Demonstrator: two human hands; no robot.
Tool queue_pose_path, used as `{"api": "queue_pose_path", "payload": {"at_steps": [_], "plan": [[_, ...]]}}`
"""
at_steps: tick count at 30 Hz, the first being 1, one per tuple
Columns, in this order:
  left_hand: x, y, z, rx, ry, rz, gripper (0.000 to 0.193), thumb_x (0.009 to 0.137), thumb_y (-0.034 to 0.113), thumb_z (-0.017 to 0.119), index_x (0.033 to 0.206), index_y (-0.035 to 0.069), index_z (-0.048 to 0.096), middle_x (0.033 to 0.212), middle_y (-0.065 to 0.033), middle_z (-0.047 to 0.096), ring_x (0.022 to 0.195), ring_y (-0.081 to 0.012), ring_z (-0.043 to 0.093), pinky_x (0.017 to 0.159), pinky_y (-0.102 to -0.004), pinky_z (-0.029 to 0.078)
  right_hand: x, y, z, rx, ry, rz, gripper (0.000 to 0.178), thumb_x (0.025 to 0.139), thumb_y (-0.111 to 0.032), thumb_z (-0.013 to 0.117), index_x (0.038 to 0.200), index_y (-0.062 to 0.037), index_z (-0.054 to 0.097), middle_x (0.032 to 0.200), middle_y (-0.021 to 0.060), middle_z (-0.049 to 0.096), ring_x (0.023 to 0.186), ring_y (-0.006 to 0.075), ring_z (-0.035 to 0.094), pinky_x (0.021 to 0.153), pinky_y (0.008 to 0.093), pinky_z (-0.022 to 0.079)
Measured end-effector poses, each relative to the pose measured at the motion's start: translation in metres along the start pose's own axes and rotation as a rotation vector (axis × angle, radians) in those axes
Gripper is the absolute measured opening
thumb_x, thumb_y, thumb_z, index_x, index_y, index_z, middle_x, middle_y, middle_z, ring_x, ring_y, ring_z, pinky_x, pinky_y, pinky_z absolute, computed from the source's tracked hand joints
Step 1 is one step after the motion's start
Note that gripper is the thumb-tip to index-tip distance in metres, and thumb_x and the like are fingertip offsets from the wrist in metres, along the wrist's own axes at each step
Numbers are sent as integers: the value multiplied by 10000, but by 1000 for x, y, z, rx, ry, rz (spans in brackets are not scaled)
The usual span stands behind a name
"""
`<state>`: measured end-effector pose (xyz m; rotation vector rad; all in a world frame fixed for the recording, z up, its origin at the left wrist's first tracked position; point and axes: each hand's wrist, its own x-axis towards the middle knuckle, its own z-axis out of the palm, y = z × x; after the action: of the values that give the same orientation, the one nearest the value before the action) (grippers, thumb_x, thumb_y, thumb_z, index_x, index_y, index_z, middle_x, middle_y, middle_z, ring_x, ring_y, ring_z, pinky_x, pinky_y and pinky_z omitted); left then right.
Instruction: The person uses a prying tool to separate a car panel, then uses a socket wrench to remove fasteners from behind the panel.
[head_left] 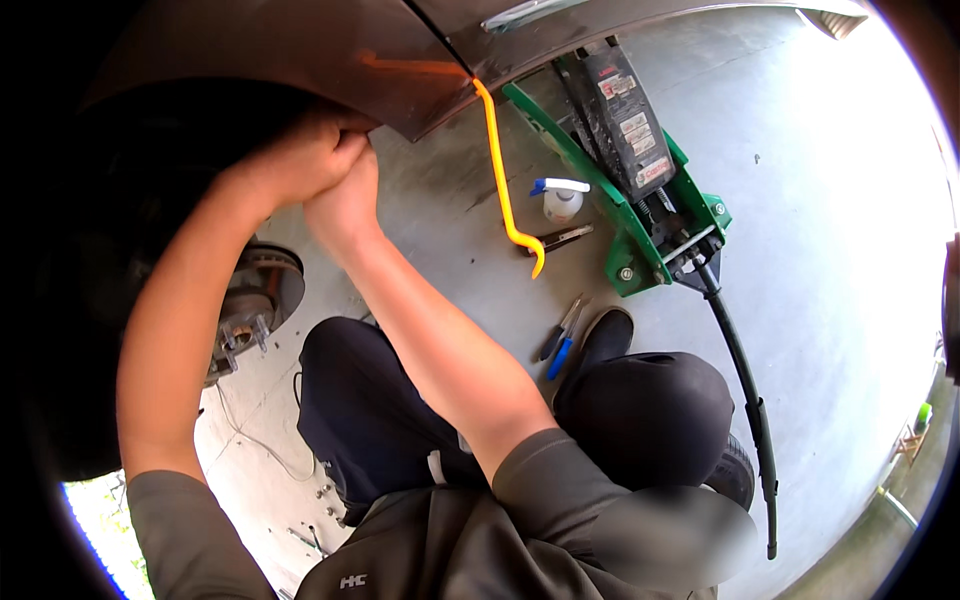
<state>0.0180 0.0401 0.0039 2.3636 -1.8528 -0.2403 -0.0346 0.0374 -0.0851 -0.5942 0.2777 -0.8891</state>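
Observation:
Both my hands are raised to the lower edge of a dark car fender (330, 60), beside the wheel arch. My left hand (312, 155) is closed, its fingers curled at the panel's edge. Right below and against it, my right hand (345, 200) is closed too. What they grip is hidden behind the fingers and in the arch's shadow. To the right of the hands, an orange hooked pry bar (500, 170) hangs down from the seam at the panel's lower edge. A bare brake disc (275, 280) with wheel studs sits below my left forearm.
A green floor jack (625, 245) with a long black handle (740, 370) stands under the car at right. Near it on the floor are a spray bottle (562, 203), a dark hand tool (565, 238) and blue-handled pliers (562, 352). Sockets (325, 490) lie at lower left.

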Motion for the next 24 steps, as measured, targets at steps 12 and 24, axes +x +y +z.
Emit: {"api": "queue_pose_path", "payload": {"at_steps": [12, 24], "plan": [[6, 23, -13, -217, -209, -256, 345, 958, 154, 477, 1193, 69, 716, 1040, -172, 746, 896, -269, 699, 816, -395, 540, -7, -66, -54, -368, -384, 434, 221, 1071, -182, 488, 1027, 4, 599, 833, 71, 710, 638, 92, 540, 572, 266, 442], [0, 21, -13, -267, -206, -245, 332, 949, 105, 461, 1156, 47, 713, 996, -145, 738, 795, -238, 698, 757, -391, 551, -11, -65, -38, -441, -297, 440, 170, 1057, -120, 465, 1034, 6, 577, 804, 66, 692, 709, 123, 580, 637, 300, 462]]}}
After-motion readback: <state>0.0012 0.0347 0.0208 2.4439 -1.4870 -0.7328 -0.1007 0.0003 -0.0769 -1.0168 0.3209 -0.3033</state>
